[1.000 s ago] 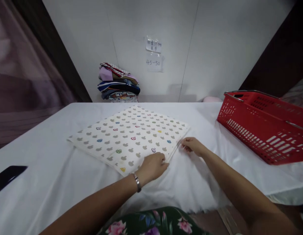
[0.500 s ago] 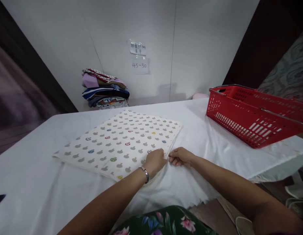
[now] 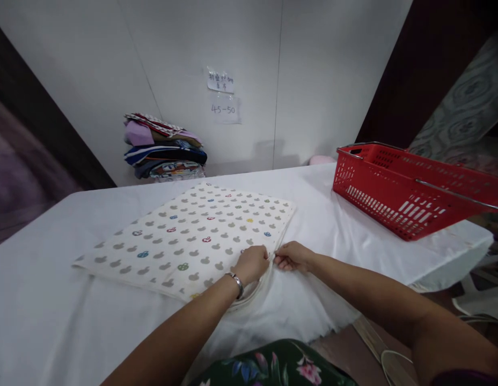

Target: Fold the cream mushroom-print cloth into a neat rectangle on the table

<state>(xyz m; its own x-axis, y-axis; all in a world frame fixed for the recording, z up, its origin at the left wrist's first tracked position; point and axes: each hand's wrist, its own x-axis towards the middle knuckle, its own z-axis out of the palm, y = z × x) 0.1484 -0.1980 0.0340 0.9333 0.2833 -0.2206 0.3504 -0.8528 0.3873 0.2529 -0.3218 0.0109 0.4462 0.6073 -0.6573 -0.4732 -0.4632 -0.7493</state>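
Observation:
A folded cream cloth [image 3: 184,236] with grey apple prints and a few coloured ones lies flat on the white-covered table [image 3: 337,236]. My left hand [image 3: 252,264], a silver bracelet at its wrist, is closed on the cloth's right-hand edge near me. Close beside it, my right hand [image 3: 291,256] pinches the same edge between thumb and fingers. Between my hands and the table's front, the layered edge bulges in a curve. The fingertips of my left hand are partly hidden.
A red plastic basket [image 3: 394,198] with metal handles stands at the table's right. At the back left is a stack of folded fabrics [image 3: 164,150] by the wall. Paper signs [image 3: 225,110] hang on that wall. A pink object [image 3: 321,160] shows behind the table.
My view has shifted slightly. Both hands stay at the cloth's edge, and its layers near my left wrist now bulge out and show more.

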